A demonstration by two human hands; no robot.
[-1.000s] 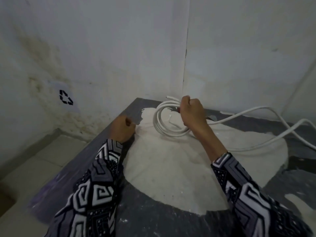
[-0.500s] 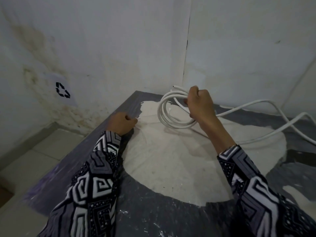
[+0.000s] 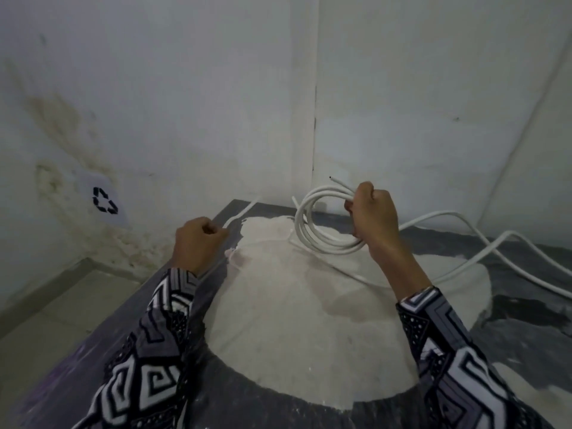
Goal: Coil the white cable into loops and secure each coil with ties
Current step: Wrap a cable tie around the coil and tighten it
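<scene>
My right hand grips a coil of white cable of several loops and holds it tilted just above the table, near the far corner. The cable's cut end sticks out past my fingers. The loose run of cable trails off to the right across the table. My left hand is curled at the table's left edge and pinches a thin white tie, which stretches toward the back wall.
The dark grey table has a large white worn patch in its middle. Two white walls meet in a corner right behind the coil. A recycling sticker is on the left wall. Tiled floor lies to the left.
My right hand has raised the coil off the table and tilted it up. My left hand has lifted from the table edge, and the thin white tie now shows in its fingers.
</scene>
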